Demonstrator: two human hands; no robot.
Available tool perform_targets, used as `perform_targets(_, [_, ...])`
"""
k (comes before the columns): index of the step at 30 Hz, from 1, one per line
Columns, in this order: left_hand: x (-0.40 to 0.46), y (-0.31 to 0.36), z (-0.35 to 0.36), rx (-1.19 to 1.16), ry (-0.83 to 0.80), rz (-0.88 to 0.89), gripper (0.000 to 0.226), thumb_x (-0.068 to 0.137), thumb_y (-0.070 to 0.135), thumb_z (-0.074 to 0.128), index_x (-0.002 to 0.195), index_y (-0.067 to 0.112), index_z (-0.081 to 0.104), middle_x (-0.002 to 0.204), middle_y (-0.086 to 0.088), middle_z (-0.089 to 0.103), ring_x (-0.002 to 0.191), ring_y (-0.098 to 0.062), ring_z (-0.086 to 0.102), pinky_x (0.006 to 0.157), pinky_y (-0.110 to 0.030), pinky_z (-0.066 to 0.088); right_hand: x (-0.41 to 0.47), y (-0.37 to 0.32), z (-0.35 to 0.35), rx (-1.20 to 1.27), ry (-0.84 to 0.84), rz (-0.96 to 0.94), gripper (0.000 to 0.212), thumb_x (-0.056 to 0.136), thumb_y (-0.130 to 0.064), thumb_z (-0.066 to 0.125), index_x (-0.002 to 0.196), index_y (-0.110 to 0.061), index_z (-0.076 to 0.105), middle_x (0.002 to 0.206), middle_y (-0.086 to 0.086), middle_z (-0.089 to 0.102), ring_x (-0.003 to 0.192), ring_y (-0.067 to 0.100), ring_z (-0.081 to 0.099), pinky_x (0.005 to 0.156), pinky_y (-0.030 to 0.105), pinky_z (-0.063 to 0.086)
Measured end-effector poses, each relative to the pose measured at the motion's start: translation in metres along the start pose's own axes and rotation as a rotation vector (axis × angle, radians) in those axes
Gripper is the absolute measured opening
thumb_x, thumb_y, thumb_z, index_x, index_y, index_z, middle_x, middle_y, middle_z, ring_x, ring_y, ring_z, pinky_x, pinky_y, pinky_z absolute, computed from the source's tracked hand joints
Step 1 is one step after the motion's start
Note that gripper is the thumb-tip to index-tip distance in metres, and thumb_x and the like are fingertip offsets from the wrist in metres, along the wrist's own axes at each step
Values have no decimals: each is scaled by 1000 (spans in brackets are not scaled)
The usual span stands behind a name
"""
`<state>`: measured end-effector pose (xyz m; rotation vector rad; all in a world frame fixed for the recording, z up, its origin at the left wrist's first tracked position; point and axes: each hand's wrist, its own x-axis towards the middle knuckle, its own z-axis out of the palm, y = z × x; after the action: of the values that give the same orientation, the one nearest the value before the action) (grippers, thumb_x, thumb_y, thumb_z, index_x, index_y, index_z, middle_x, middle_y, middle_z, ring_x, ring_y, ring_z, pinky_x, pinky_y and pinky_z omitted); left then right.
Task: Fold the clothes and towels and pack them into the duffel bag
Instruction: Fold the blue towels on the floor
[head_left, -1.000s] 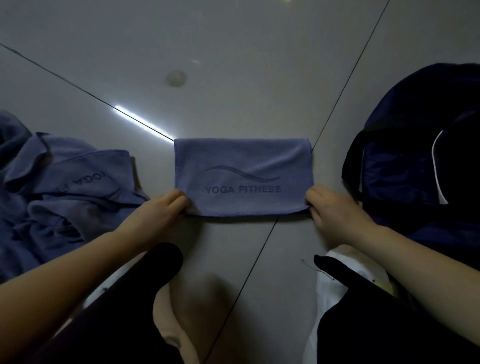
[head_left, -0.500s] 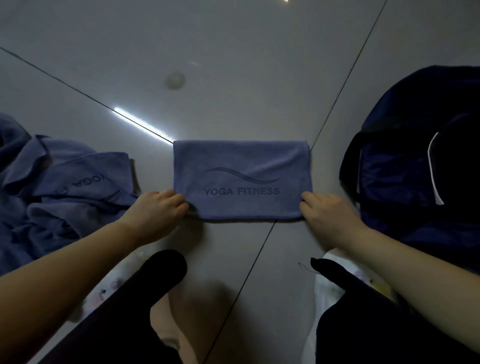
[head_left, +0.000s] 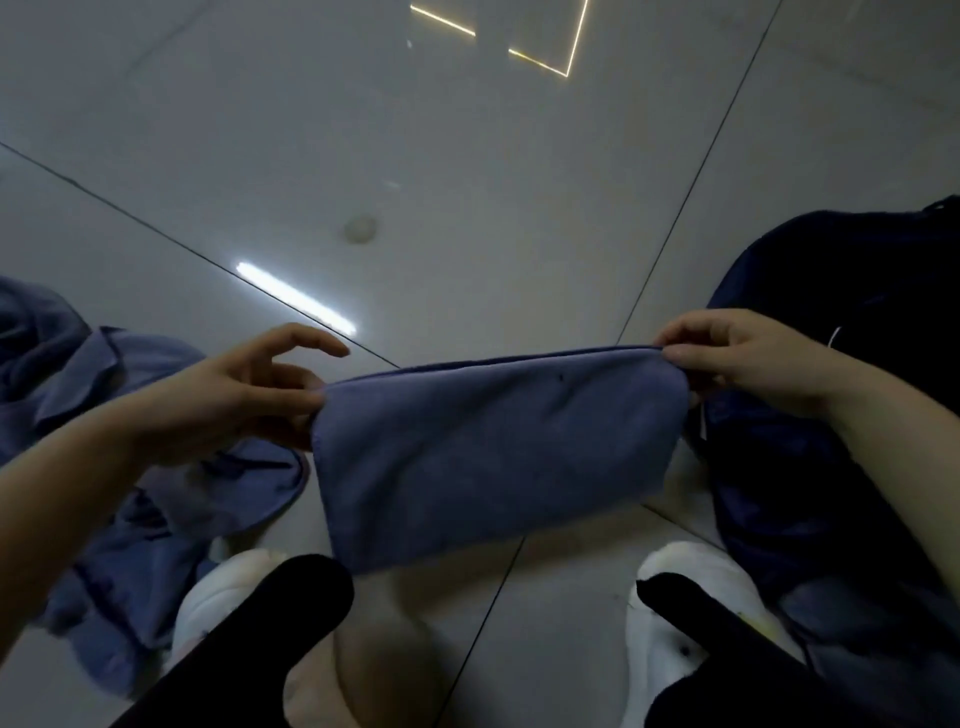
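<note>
The folded towel (head_left: 493, 457), flat on the floor (head_left: 467, 156) a moment ago, now hangs in the air between both hands. The left hand (head_left: 244, 395) and right hand (head_left: 748, 358) each keep a pinching grip on a top corner. It looks ready for the duffel bag (head_left: 831, 441) at the right. Unfolded laundry (head_left: 130, 467) waits at the left on glossy tile reflecting ceiling lights.

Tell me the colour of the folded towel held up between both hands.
Muted blue-purple, plain on this side: folded microfibre towel, head view.
</note>
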<state>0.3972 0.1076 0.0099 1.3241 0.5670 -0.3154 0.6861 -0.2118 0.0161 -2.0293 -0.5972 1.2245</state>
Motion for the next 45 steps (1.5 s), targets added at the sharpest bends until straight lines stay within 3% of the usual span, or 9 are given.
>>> perform_targets(4, [28, -13, -4, 150, 94, -179, 38, 75, 13, 79, 108, 16, 61, 96, -24, 64, 75, -28, 64, 64, -34, 57, 38, 7, 12, -100, 63, 129, 13, 97, -11, 52, 103, -8, 64, 85, 12, 65, 63, 13, 61, 54, 21, 51])
perform_targets(7, [65, -40, -4, 824, 383, -273, 37, 93, 7, 55, 129, 17, 50, 125, -22, 56, 94, -32, 60, 77, -38, 49, 73, 20, 30, -405, 327, 126, 25, 98, -18, 50, 121, -9, 56, 112, 11, 63, 90, 22, 60, 76, 30, 48])
perform_targets(9, [78, -57, 9, 1240, 478, 11, 41, 93, 17, 47, 133, 12, 50, 131, -21, 52, 108, -41, 57, 87, -43, 46, 77, 19, 53, -650, 379, -18, 34, 97, -21, 49, 130, -12, 52, 130, 11, 55, 114, 28, 52, 92, 34, 40])
perform_targets(13, [91, -110, 43, 1686, 91, 417, 58, 89, 51, 36, 137, 21, 49, 140, -19, 50, 124, -40, 51, 96, -53, 45, 62, 28, 120, -1029, -31, -248, 81, 87, -44, 60, 153, -26, 16, 161, 7, 3, 147, 28, 6, 117, 49, 17])
perform_targets(16, [87, -135, 48, 1673, 52, 373, 61, 98, 59, 16, 149, 27, 27, 154, -13, 28, 142, -33, 23, 113, -54, 21, 62, 43, 133, -1091, -168, -113, 99, 83, -59, 60, 151, -36, -9, 157, 0, -28, 146, 26, -20, 116, 58, 2])
perform_targets(22, [72, -143, 36, 1682, 27, 385, 77, 90, 74, 20, 153, 31, 16, 161, -9, 5, 144, -35, 13, 112, -57, 13, 54, 64, 121, -1149, -91, -114, 104, 81, -73, 48, 151, -28, -15, 159, 0, -23, 147, 22, -15, 120, 47, 2])
perform_targets(29, [81, -129, 42, 1728, 25, 276, 90, 78, 81, 27, 151, 29, 24, 158, -11, 19, 141, -30, 18, 100, -64, 32, 71, 57, 133, -1298, -105, -487, 77, 83, -64, 32, 147, -21, 38, 153, 7, 35, 140, 28, 34, 115, 54, 22])
perform_targets(34, [81, -133, 40, 1700, 41, 273, 97, 75, 87, 22, 153, 31, 11, 159, -6, 12, 143, -34, 17, 108, -57, 21, 94, 47, 43, -1172, 277, 240, 79, 96, -62, 24, 154, -12, 3, 162, 10, -1, 148, 30, 5, 118, 47, 7])
perform_targets(45, [74, -119, 24, 1466, 313, 119, 99, 74, 84, 9, 151, 23, 5, 159, -3, 9, 147, -26, 11, 117, -44, 9, 73, 46, 116, -1151, -132, -391, 75, 91, -61, 30, 154, -26, 9, 162, 4, 0, 149, 26, 6, 119, 42, 8])
